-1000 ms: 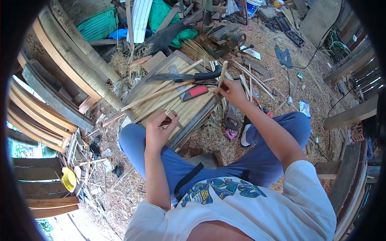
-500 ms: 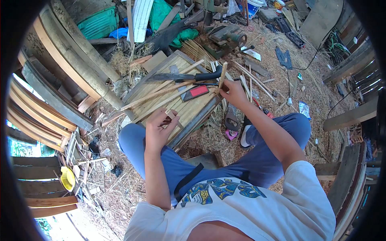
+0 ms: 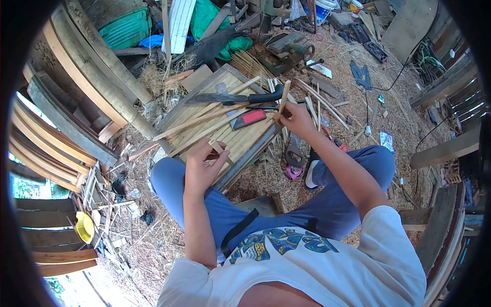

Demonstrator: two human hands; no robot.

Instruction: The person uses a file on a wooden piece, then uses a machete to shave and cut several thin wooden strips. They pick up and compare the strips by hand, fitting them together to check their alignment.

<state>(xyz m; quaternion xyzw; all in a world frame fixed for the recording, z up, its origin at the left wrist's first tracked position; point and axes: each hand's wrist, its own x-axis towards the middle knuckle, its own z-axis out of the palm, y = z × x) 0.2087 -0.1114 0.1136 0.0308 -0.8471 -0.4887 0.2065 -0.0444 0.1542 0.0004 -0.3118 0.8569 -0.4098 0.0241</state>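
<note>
Fingers curled, my left hand (image 3: 203,162) pinches a small pale wood piece (image 3: 216,147) over the near left part of the wooden board (image 3: 194,94). My right hand (image 3: 297,119) grips the lower end of a short wooden strip (image 3: 285,96) that stands up at the board's right edge. Between the hands lies a red and black block (image 3: 249,118). Behind it a large knife (image 3: 215,97) with a black handle (image 3: 266,95) rests on the board. Long thin wood strips (image 3: 199,123) cross the board beside my left hand.
A handsaw (image 3: 294,152) lies on the shavings right of the board, near my shoe (image 3: 313,174). A metal vise (image 3: 291,53) stands beyond the board. Curved timbers (image 3: 92,71) lean at the left. A yellow bowl (image 3: 85,227) is at lower left.
Both hands keep nearly the same places. The fingers of my left hand have shifted slightly around the small wood piece.
</note>
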